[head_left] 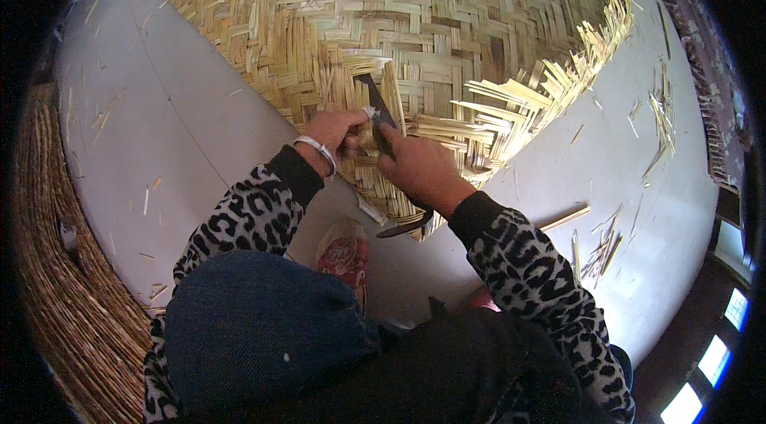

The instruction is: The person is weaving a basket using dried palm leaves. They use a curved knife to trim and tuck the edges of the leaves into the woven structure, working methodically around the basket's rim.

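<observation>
A large pale woven mat of split-cane strips (447,5) lies before me, its near corner pointing toward my feet and loose strip ends sticking up along its right edge. My right hand (419,169) is closed round a dark, flat-bladed knife (381,105), whose blade points away from me among the strips. Below this hand a dark curved piece (405,228) shows; whether it belongs to the knife I cannot tell. My left hand (339,130), with white wrapping on a finger, is closed on the mat's strips just left of the blade. Its fingertips are partly hidden.
On the grey floor (159,145) lie scattered strip offcuts (606,252), mostly at the right. A stack of brown ridged sheets (68,264) stands along the left. My red patterned shoe (343,256) is close to the mat's near corner. Bright panes (714,358) show at lower right.
</observation>
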### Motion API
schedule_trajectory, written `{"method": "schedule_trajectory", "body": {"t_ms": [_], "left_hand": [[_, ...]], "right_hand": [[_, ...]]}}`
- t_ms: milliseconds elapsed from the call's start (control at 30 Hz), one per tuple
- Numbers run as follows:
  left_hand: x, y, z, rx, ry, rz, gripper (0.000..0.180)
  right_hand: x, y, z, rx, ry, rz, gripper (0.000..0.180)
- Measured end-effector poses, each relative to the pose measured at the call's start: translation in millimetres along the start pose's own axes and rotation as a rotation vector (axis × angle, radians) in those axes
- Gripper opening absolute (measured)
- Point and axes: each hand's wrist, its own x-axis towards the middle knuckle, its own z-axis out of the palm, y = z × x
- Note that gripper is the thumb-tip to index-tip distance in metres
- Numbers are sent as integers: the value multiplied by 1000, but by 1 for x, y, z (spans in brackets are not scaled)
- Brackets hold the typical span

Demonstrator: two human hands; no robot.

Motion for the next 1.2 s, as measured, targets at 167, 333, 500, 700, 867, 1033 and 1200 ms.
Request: {"method": "schedule_trajectory", "body": {"t_ms": [167,333,500,700,867,1033,1200], "left_hand": [[32,23,2,251,95,103,31],[14,21,-6,587,66,250,37],[0,7,-6,1303,281,651,41],[14,-2,0,1306,340,523,43],[27,10,-9,865,393,563,41],[24,13,6,717,268,683,36],[13,21,15,342,-72,305,31]], "right_hand": [[0,3,-3,-9,36,-10,52],[-1,3,-5,-35,29,-4,52],[-14,3,-20,-62,-24,-23,51],[-96,29,-60,-110,-229,8,53],[-103,43,-76,202,-109,61,57],[-97,40,-75,582,-120,33,54],[-102,31,-74,906,-215,40,54]]}}
